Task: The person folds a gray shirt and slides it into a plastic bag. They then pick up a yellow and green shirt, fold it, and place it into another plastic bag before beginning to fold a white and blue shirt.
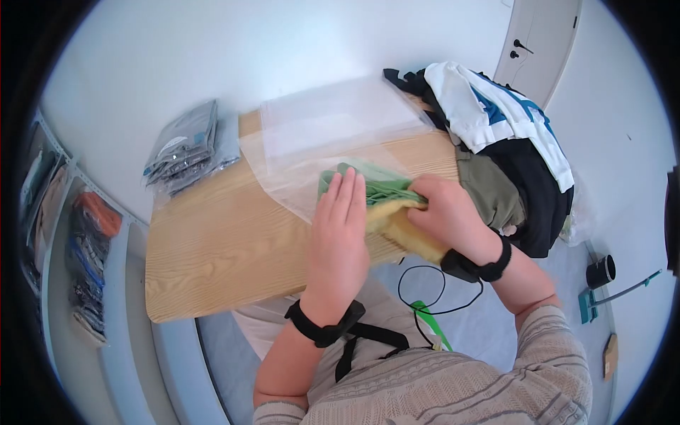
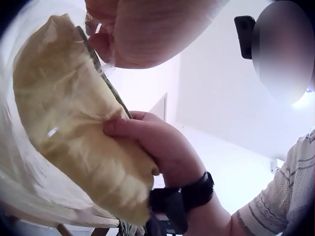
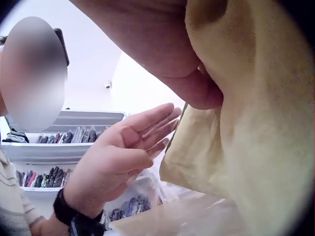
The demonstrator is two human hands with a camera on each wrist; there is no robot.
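Note:
A folded cloth (image 1: 389, 190), green on one side and yellow on the other, is held above the near side of the table. My right hand (image 1: 453, 216) grips its right end; in the left wrist view the thumb presses into the yellow face (image 2: 74, 118). At the opposite end is my left hand (image 1: 338, 230), its fingers extended and close together along the cloth's edge. Seen from the right wrist, those straight fingers (image 3: 147, 132) stand beside the cloth's edge. A clear plastic bag (image 1: 280, 173) lies on the table, overlapping the green end in the head view.
More clear plastic sheets (image 1: 333, 117) lie at the table's (image 1: 219, 255) back. Bagged grey garments (image 1: 185, 145) are stacked at the back left, and loose clothes (image 1: 489, 134) pile up on the right. Shelves (image 1: 117, 269) with packed clothing stand left. A black cable (image 1: 400, 290) loops below the right wrist.

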